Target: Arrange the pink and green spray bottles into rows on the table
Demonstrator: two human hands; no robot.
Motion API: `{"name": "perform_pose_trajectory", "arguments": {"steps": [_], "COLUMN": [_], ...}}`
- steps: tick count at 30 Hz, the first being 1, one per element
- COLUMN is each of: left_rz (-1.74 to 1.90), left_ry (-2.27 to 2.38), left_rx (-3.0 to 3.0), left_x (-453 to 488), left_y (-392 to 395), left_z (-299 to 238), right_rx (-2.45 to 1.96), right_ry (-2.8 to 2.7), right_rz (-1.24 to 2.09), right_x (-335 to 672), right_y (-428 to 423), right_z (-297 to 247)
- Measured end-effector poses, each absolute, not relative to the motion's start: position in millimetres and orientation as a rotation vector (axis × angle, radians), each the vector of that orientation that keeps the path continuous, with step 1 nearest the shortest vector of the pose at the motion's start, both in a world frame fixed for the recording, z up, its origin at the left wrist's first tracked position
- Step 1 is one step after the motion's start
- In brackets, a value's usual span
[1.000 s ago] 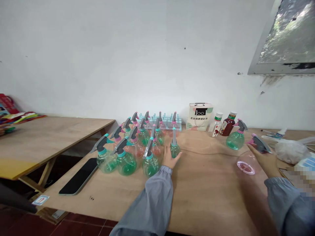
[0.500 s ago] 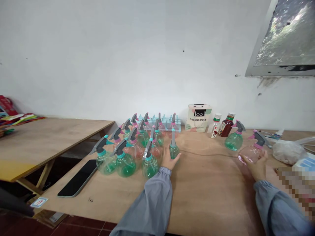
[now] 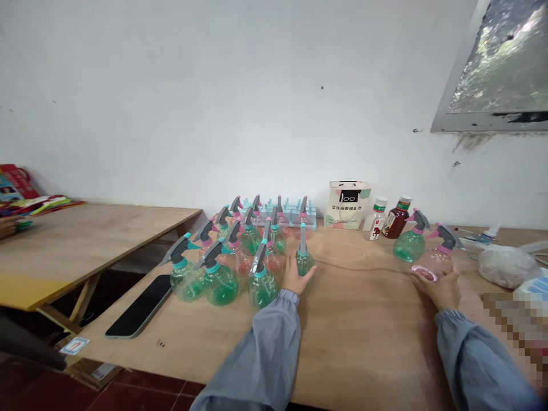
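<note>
My left hand (image 3: pixel 296 277) is closed round the lower part of a green spray bottle (image 3: pixel 305 261), thumb across its front; the bottle stands upright at the right side of the group. At the right, my right hand (image 3: pixel 443 290) grips a pink spray bottle (image 3: pixel 437 260) that is tilted, its base turned toward the left. Behind that one stands another green spray bottle (image 3: pixel 409 245). Several more green and pink spray bottles with grey triggers, such as a green one (image 3: pixel 220 285) in front, stand close together to the left of my left hand.
A phone (image 3: pixel 139 306) lies at the table's left. Behind the bottles is a light-blue rack (image 3: pixel 310 220). A paper bag (image 3: pixel 347 208), a white bottle (image 3: pixel 377 220) and a dark-red bottle (image 3: pixel 397 218) stand near the wall. A plastic bag (image 3: pixel 507 265) lies far right.
My right hand has moved slightly left with the pink spray bottle, which now tilts a little more. My left hand keeps its place on the green one. The view has shifted slightly.
</note>
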State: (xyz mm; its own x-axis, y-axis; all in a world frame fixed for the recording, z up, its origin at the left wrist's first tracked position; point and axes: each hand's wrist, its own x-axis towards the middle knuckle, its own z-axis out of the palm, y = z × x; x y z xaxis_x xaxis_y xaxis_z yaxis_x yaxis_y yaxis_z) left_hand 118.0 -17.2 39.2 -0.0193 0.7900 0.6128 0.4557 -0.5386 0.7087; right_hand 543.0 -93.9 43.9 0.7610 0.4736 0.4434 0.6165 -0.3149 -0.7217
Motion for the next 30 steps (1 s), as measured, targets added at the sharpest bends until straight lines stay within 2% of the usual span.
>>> {"name": "perform_pose_trajectory", "arguments": {"steps": [5, 9, 13, 15, 18, 21, 26, 28, 30], "left_rz": [1.568, 1.535, 1.414, 1.334, 1.25, 1.263, 1.586, 1.744, 1.723], "left_ry": [1.313, 1.3, 1.236, 1.241, 1.209, 1.118, 0.964, 1.068, 1.25], "left_rx": [1.963, 2.01, 2.142, 2.197, 2.283, 2.302, 2.034, 1.824, 1.737], "left_x": [118, 120, 137, 150, 167, 173, 170, 171, 176], "left_y": [-18, -25, -46, -60, -81, -92, -66, -38, -4], "left_z": [40, 43, 47, 46, 41, 33, 43, 61, 84], "right_rx": [-1.933, -1.676, -1.305, -1.248, -1.214, -1.03, -1.051, -1.044, -1.025], "right_ry": [-0.69, -0.622, -0.954, -1.188, -1.477, -1.589, -1.413, -1.348, -1.324], "right_rz": [-0.099, -0.326, -0.507, -0.377, 0.009, 0.282, 0.368, 0.372, 0.388], "right_x": [536, 519, 475, 441, 386, 341, 322, 329, 339], "right_y": [-98, -110, -124, -126, -119, -105, -92, -94, -99], "right_z": [48, 36, 31, 38, 55, 69, 75, 75, 74]}}
